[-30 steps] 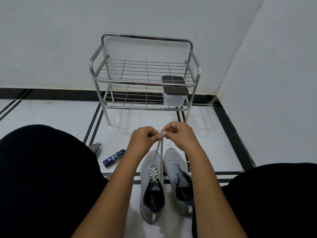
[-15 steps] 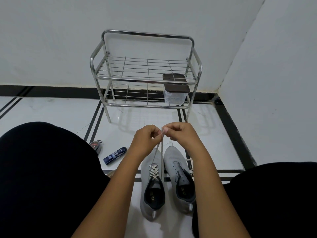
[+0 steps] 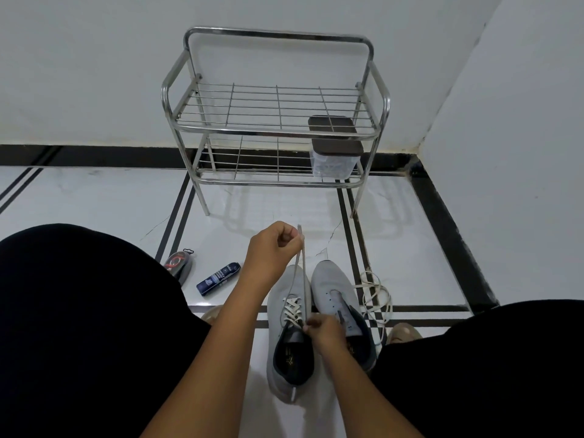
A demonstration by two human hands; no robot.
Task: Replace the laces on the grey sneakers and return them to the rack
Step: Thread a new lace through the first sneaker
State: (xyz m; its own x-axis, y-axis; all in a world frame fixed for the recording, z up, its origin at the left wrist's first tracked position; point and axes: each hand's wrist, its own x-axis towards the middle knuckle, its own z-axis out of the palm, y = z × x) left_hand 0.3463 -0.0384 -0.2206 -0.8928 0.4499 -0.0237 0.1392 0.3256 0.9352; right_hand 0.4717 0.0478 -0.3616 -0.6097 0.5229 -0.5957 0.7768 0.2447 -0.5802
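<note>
Since the earlier frame my right hand (image 3: 327, 331) has dropped from the raised lace ends to the throat of the left-standing shoe, and my hands are now well apart. My left hand (image 3: 274, 252) stays up, pinching both ends of the off-white flat lace (image 3: 303, 273) taut above the toe. My right hand pinches the same lace at the topmost eyelets; the exact finger contact is hidden behind my knuckles.

Count: two grey mesh sneakers (image 3: 289, 336), side by side on the white tiled floor (image 3: 110, 200), toes toward the rack. One is laced, the other shows bare eyelets, and its heel is covered by my right forearm. One loose cream lace (image 3: 374, 300) lies coiled on the floor just beside the unlaced shoe.

One chrome wire two-shelf rack (image 3: 275, 109) stands against the wall. One clear plastic box with a dark brown lid (image 3: 335, 153) sits at the right end of its lower shelf, partly screened by the upper shelf bars.

Two items lie on the floor near my left knee: one dark blue tube (image 3: 218, 278), label unreadable, and one black-and-red object (image 3: 179, 265), partly cut off by my leg.
</note>
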